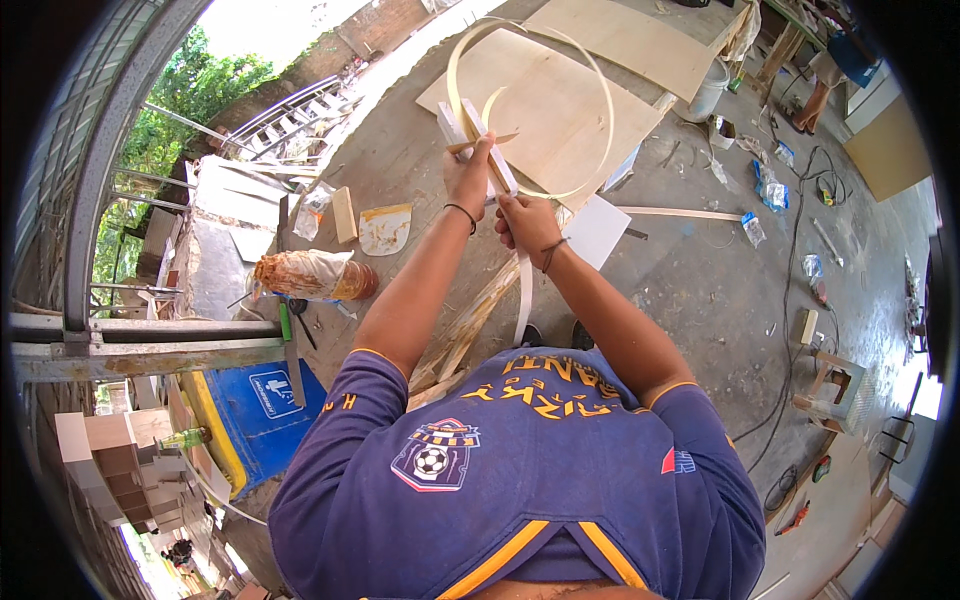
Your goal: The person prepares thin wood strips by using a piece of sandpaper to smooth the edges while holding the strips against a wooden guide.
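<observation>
My left hand [472, 176] is closed around a narrow white board [503, 172], held out in front of me. A thin pointed brown piece [500, 139] sticks out beside its fingers; I cannot tell its kind. Lower on the board, my right hand [532, 218] is closed at its near end, pinching a long pale edging strip [610, 110]. Beyond my hands the strip curls in a wide loop, and its tail hangs down toward my shirt. The right fingertips are partly hidden.
Plywood sheets [570, 115] lie on the concrete floor ahead. To the left are a stained bottle [315, 275], a handsaw [292, 355] and a blue-and-yellow bin [250, 420]. A white bucket [710, 90], cables [790, 300] and another person's leg [812, 103] are at right.
</observation>
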`<control>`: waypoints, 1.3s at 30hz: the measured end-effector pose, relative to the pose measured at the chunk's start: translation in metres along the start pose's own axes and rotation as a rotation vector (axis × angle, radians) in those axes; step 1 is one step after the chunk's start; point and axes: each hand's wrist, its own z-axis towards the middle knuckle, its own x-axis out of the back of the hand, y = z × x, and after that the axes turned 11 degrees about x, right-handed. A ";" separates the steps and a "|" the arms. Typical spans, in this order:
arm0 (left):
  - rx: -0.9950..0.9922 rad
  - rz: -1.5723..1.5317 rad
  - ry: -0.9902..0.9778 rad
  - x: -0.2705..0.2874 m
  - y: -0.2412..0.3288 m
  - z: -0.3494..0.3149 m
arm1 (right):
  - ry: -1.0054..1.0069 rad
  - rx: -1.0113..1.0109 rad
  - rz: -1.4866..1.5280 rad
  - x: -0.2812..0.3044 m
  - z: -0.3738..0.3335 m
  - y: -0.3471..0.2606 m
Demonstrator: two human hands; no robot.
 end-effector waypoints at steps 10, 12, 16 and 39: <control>-0.015 -0.059 -0.065 0.023 -0.010 0.030 | 0.003 0.010 -0.030 0.004 -0.045 0.031; -0.070 -0.012 -0.045 0.012 -0.028 0.026 | 0.042 0.070 -0.021 0.002 -0.023 0.020; 0.029 -0.069 -0.127 0.031 -0.047 0.060 | -0.043 0.079 0.004 0.000 -0.011 -0.005; 0.046 -0.090 -0.150 0.033 -0.018 0.013 | -0.011 -0.064 0.048 -0.008 -0.044 0.018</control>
